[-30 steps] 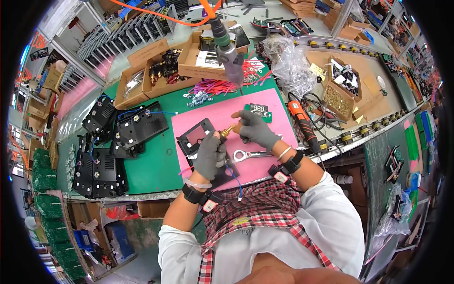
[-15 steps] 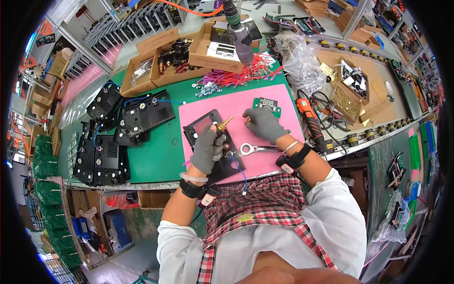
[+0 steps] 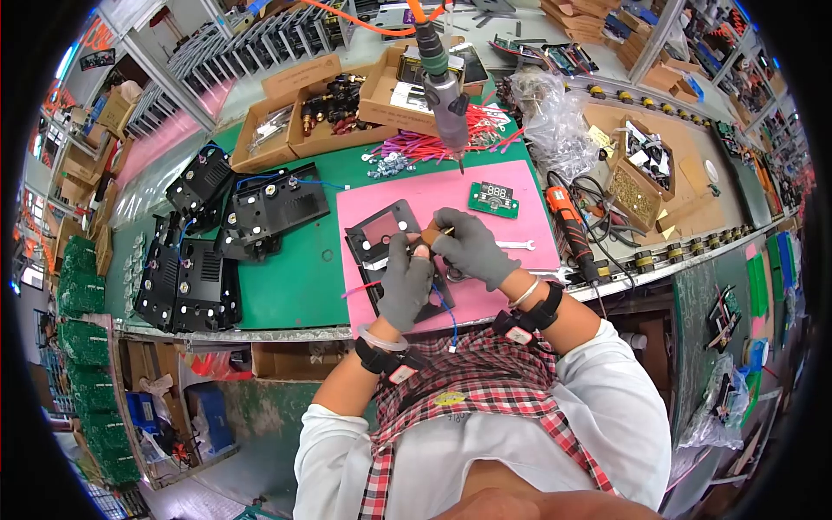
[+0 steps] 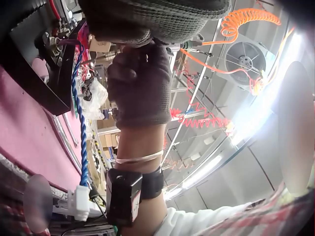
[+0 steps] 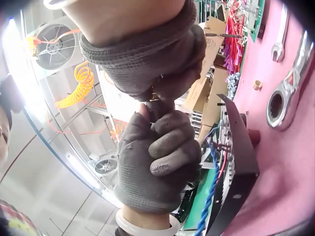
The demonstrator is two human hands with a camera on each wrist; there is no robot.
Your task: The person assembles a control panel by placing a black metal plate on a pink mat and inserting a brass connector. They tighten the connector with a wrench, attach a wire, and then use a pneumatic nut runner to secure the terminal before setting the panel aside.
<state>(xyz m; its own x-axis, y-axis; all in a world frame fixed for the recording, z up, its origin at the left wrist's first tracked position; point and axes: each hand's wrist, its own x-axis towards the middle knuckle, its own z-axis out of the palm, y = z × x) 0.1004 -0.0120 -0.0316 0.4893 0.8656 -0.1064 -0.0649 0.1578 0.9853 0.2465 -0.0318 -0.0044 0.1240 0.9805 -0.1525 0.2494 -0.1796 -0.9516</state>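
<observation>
Left hand: the grey-gloved left hand [image 3: 406, 286], fingers curled and thumb up, pinches the lower end of a small brass fitting [image 5: 154, 96].
Right hand: the grey-gloved right hand [image 3: 472, 251] grips the fitting from above, close against the left.
Brass fitting: between the two hands, mostly hidden by the gloves, above a flat black panel [image 5: 241, 152].
Black panel: lies on a pink work mat [image 3: 530, 195]; a twisted blue wire [image 4: 81, 118] trails from it to a white plastic connector [image 4: 78, 202].
Spanners: a silver ring-ended wrench [image 5: 281, 102] and a silver open-ended spanner [image 5: 278, 43] lie on the mat beside the panel, a small brass nut [image 5: 257, 85] near them.
Mat's far side: a green circuit board with a three-digit display [image 3: 483, 204].
Overhead: a grey-and-green screwdriver [image 3: 446, 104] hangs bit downward.
</observation>
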